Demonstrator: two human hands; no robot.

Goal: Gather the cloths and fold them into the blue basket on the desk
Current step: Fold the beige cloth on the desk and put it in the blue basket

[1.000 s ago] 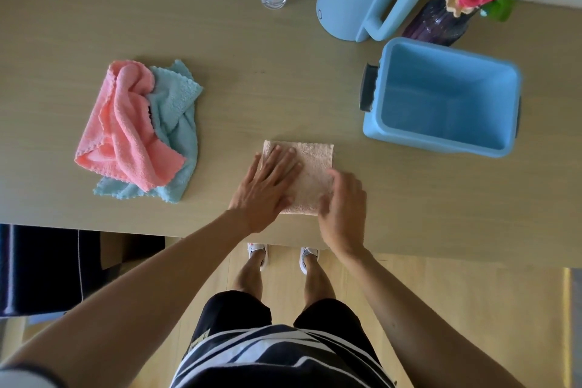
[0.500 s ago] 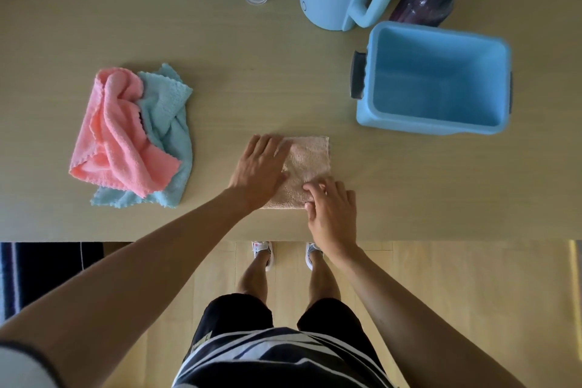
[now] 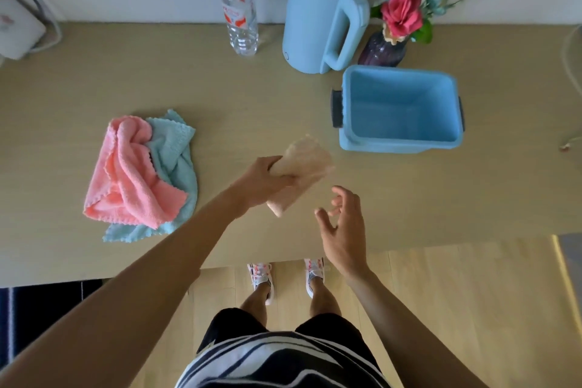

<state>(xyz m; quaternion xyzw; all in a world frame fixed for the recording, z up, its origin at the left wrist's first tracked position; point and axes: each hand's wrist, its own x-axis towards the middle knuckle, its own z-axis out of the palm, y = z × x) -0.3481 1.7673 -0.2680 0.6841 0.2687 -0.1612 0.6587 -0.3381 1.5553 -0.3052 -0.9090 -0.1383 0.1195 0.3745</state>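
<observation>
Over the near-middle of the tabletop [image 3: 94,88], head view: my left hand [image 3: 264,181] grips the folded beige cloth [image 3: 304,164], fingers and thumb curled round its left portion. The cloth sits tilted, its far end pointing toward the blue basket [image 3: 393,145] and its near end hanging below my hand. The cloth is blurred, and I cannot tell whether that lower end touches the tabletop. The cloth is outside the basket, near its near-left corner but apart from it.

My right hand [image 3: 341,230] hovers by the near edge of the tabletop, right of the beige cloth and clear of it. Its fingers are spread and loosely bent, and it holds nothing.

The blue basket stands on the right half of the tabletop, opening upward, with a dark handle on its left wall.

Toward the left edge lies a crumpled pink cloth [image 3: 126,179], resting on top of a light blue cloth [image 3: 171,148]; both are well apart from the basket.

Along the far edge stand a clear bottle [image 3: 238,12], a pale blue kettle [image 3: 315,16] and a dark vase [image 3: 385,49] holding a pink rose [image 3: 401,14], the vase just behind the basket.
</observation>
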